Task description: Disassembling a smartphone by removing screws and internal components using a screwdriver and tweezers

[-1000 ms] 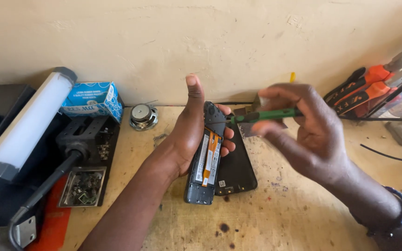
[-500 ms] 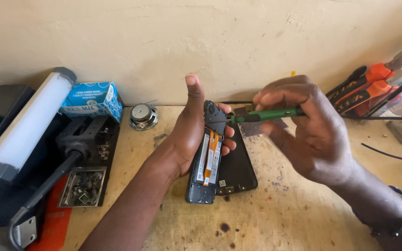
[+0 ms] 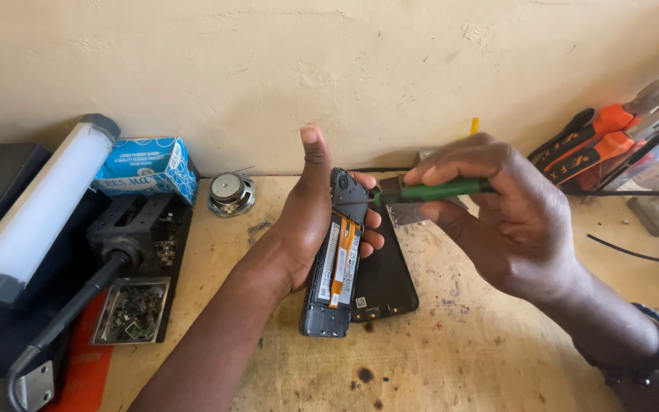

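Left hand: the left hand (image 3: 310, 221) grips an opened grey smartphone with an orange flex cable (image 3: 335, 263), fingers wrapped behind it, thumb raised; its lower end rests on the worn wooden bench (image 3: 436, 351)
Right hand: the right hand (image 3: 509, 214) pinches a green-handled screwdriver (image 3: 429, 191); tip at the phone's upper end
Beside: a black back cover (image 3: 387, 278) lies just right of the phone
Left edge: a white tube lamp (image 3: 40, 202); a blue cardboard box (image 3: 146, 168); a small round speaker (image 3: 230, 192)

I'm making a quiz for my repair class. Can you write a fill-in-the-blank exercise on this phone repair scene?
1. The left hand holds an opened ____ upright on its end.
2. The right hand holds a screwdriver with a ____ handle.
3. The small round speaker lies beside a ____ cardboard box.
4. The black back cover lies on the ____ bench.

Missing words: phone; green; blue; wooden
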